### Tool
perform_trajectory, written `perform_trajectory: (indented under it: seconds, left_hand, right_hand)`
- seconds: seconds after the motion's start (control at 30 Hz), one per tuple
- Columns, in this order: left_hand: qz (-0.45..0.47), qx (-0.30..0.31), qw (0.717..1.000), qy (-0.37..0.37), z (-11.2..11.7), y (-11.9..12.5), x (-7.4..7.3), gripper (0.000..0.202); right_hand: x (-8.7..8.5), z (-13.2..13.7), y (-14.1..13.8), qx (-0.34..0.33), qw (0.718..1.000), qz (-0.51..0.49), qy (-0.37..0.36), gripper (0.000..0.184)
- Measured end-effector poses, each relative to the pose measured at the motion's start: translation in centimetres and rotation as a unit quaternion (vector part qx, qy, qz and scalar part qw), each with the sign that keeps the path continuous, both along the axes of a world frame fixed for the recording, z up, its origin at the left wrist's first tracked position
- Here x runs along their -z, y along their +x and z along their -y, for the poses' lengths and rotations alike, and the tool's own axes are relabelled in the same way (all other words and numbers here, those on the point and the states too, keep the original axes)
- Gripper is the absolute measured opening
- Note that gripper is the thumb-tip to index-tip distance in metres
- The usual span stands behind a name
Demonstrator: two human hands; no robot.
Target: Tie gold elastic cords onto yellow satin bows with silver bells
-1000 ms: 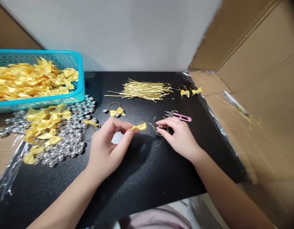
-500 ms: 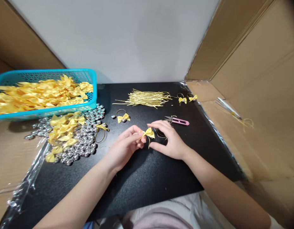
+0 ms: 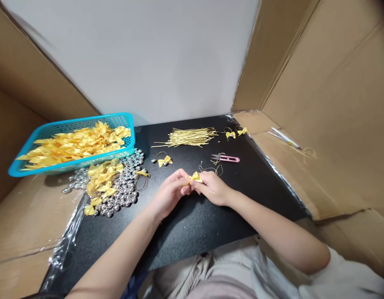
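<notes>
Where the cardboard walls (image 3: pixel 319 104) close round the black mat (image 3: pixel 195 232), a blue basket (image 3: pixel 86 163) of yellow bows sits at the far left. A heap of silver beads (image 3: pixel 123 195) and loose bows lies just in front of it. A bundle of gold ties (image 3: pixel 188 137) lies across the far side of the mat.

Both hands meet near the mat's middle, the left hand (image 3: pixel 170 193) coming in from the left and the right hand (image 3: pixel 215 189) from the right, fingertips nearly touching. Pink snips (image 3: pixel 226 158) lie just beyond the right hand, apart from it, blades pointing left.

Between the two sets of fingertips sits one bow (image 3: pixel 195 177), pinched from both sides and held a little above the mat. Its long axis runs left to right, tilted slightly up toward the right hand, so each hand grips one end and neither is nearer. A thin gold cord (image 3: pixel 215 169) loops out beyond the right fingers toward the snips. Whether it is tied to the bow cannot be told.
</notes>
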State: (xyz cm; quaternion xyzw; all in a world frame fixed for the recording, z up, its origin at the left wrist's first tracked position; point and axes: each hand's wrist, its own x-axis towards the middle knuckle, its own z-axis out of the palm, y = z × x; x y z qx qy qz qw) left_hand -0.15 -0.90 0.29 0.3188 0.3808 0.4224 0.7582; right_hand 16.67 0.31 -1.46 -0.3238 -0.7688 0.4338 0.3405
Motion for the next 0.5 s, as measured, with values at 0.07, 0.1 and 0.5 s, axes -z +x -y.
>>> perform_trajectory:
  seconds: [0.07, 0.1, 0.5]
  left_hand:
    - [0.009, 0.002, 1.000, 0.003, 0.0, 0.0, 0.1, 0.030]
    - [0.013, 0.002, 1.000, 0.006, 0.0, 0.1, 0.2, 0.031]
    - [0.033, -0.119, 0.990, 0.071, -1.7, -1.6, -0.4, 0.044]
  right_hand:
    - [0.1, 0.1, -0.2, 0.006, 1.000, -0.009, 0.002, 0.049]
    - [0.1, 0.1, -0.3, 0.009, 1.000, -0.013, 0.002, 0.048]
    - [0.3, 1.9, -0.5, -0.092, 0.993, 0.023, 0.076, 0.031]
